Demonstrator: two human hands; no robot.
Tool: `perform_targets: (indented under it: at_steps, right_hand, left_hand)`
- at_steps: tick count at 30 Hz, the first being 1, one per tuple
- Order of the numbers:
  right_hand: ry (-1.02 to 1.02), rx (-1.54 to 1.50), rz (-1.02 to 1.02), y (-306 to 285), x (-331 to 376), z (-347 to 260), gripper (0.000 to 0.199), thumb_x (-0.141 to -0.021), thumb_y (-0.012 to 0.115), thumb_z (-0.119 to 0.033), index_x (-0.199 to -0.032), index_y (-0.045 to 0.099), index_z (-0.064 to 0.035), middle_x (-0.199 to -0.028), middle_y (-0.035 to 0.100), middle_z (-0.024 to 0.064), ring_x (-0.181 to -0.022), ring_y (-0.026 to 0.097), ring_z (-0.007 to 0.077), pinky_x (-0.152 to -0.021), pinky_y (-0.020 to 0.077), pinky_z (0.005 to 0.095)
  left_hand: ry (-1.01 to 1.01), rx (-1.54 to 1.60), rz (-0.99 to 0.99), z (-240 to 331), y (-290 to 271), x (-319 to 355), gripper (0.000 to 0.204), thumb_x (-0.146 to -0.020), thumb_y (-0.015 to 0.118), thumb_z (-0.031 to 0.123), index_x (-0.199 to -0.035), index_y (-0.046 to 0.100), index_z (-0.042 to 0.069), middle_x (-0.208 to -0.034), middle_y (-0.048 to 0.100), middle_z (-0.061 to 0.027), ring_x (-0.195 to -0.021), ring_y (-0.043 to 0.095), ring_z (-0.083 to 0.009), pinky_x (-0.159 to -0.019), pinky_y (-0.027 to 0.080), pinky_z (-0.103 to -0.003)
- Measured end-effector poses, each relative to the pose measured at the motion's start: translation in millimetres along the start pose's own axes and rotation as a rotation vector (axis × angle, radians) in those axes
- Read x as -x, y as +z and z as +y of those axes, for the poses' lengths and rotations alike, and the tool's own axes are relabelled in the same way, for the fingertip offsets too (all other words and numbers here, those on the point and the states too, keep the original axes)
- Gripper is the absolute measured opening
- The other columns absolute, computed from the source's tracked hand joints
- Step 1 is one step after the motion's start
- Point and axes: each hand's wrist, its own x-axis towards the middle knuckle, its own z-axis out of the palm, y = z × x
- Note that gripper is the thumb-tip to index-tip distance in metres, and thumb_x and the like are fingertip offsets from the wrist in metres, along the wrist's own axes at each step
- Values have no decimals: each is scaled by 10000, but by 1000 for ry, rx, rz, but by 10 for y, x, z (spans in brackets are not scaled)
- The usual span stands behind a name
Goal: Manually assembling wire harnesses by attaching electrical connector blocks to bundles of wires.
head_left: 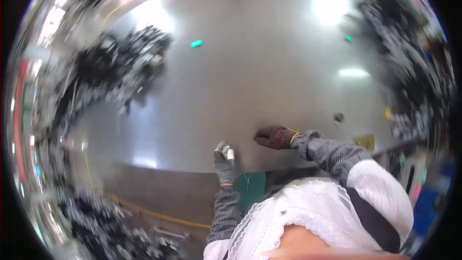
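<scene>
My left hand [224, 163] wears a grey knit glove with white fingertips. It is near the front edge of a wide metal table [216, 91], its fingers half bent and slightly apart, with nothing visible in them. A dark maroon glove with a yellow cuff covers my right hand [275, 137], which is over the tabletop to the right of the left one. Its fingers are pressed together and point left. Whether anything is inside that grip is hidden. Both forearms have checked sleeves.
Blurred heaps of dark and silvery parts lie at the left [120, 62] and right [399, 43] of the table. A green oblong piece [196, 44], a small dark round thing [339, 118] and a yellowish block [364, 141] rest on it. More parts [115, 226] lie at lower left.
</scene>
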Motion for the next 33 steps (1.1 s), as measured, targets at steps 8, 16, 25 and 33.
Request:
perform_targets:
  at_steps: [8, 16, 25, 33]
  right_hand:
    - [103, 70, 358, -819, 2024, 1475, 336, -1034, 612, -370, -1192, 723, -96, -1144, 751, 163, -1097, 712, 376, -1004, 550, 480]
    - [226, 86, 453, -1225, 2578, 1987, 305, -990, 630, -342, -1164, 726, -110, -1074, 752, 169, -1032, 721, 394, -951, 560, 509]
    - [297, 47, 1295, -1566, 4226, 3803, 192, -995, 705, -262, -1102, 745, -106, -1029, 762, 152, -1003, 742, 346, -884, 582, 459]
    - [135, 40, 1378, -1559, 4823, 3907, 155, -985, 726, -185, -1092, 744, -74, -996, 764, 134, -937, 752, 322, -823, 588, 426]
  left_hand:
    - [69, 57, -353, 541, 1913, 389, 450, -1034, 636, 0, -1473, 542, 30, -1185, 665, -51, -1100, 640, -124, -1015, 535, -290]
    - [145, -69, -717, 680, 3275, 347, 425, -1029, 695, 76, -1435, 572, 48, -1280, 665, -96, -1119, 669, -171, -998, 541, -323]
    - [140, -180, -669, 553, 4200, 1117, 428, -973, 741, -13, -1383, 653, 73, -1254, 703, -83, -1145, 676, -176, -1009, 549, -316]
    - [334, -71, -581, 404, 4686, 1495, 367, -1035, 607, -30, -1400, 579, -8, -1261, 701, -126, -1166, 691, -211, -1038, 564, -340]
